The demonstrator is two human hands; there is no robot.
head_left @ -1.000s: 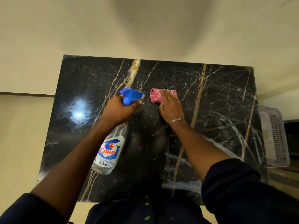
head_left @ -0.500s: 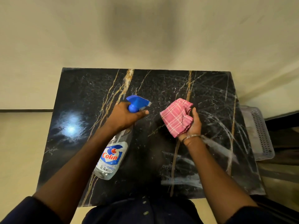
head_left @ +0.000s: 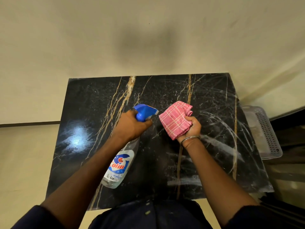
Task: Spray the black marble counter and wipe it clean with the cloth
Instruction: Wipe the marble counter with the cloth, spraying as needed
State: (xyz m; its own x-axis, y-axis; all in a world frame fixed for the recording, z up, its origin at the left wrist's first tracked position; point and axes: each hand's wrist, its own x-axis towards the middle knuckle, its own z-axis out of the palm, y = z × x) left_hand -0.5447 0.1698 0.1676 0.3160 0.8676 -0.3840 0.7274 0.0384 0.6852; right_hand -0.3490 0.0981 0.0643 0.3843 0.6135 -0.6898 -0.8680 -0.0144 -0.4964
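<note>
The black marble counter (head_left: 92,103) with gold and white veins fills the middle of the view; droplets speckle its centre and wet streaks cross its right side. My left hand (head_left: 132,126) grips the neck of a clear spray bottle (head_left: 118,169) with a blue trigger head (head_left: 145,111), whose nozzle points right toward the cloth. My right hand (head_left: 192,127) holds a bunched pink checked cloth (head_left: 175,119) lifted above the counter, palm turned up, with a metal bangle on the wrist.
A pale perforated plastic basket (head_left: 264,129) sits just off the counter's right edge. A cream wall (head_left: 148,38) rises behind the counter. A bright light reflection (head_left: 77,139) marks the counter's left side. My dark-clothed torso presses the near edge.
My right hand lifted the cloth off the counter and turned palm up, then closed tighter around it. The spray bottle's nozzle has come closer to the cloth.
</note>
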